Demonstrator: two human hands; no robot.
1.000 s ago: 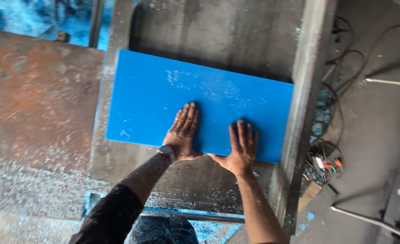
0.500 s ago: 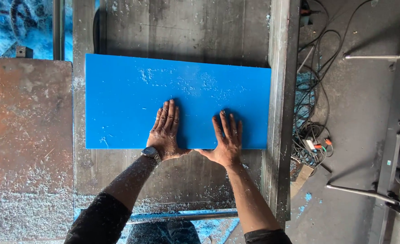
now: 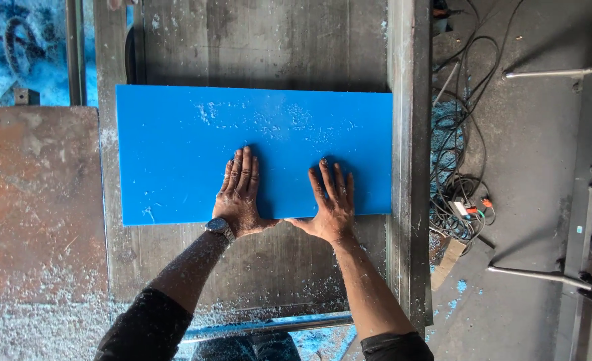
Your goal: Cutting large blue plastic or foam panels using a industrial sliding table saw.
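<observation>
Both hands are pressing down flat on a blue plastic sheet [image 3: 195, 147], palms down, gripping nothing; the left hand [image 3: 239, 197] is lying with its fingers close together and pointing away from the person, a metal wristwatch [image 3: 220, 228] showing just behind it on the wrist; the right hand [image 3: 332, 204] is sitting just beside it, fingers fanned a little wider, the two thumbs angling toward each other near the sheet's closer edge; the sheet is reaching well out to the left of the left hand and a shorter way to the right of the right hand, and it is lying flat on a grey metal table [image 3: 262, 40] that is showing ahead of the fingertips and back under the forearms; pale shavings are dusting the sheet ahead of the fingers; to the right of the right hand a steel rail [image 3: 406, 134] is running along the sheet's end, touching or nearly touching it; beyond that, a tangle of cables [image 3: 459, 174] is lying on the floor; far out to the left of the left hand a rusty plate [image 3: 35, 200] is sitting beside the table, scattered with white chips nearer the person.
</observation>
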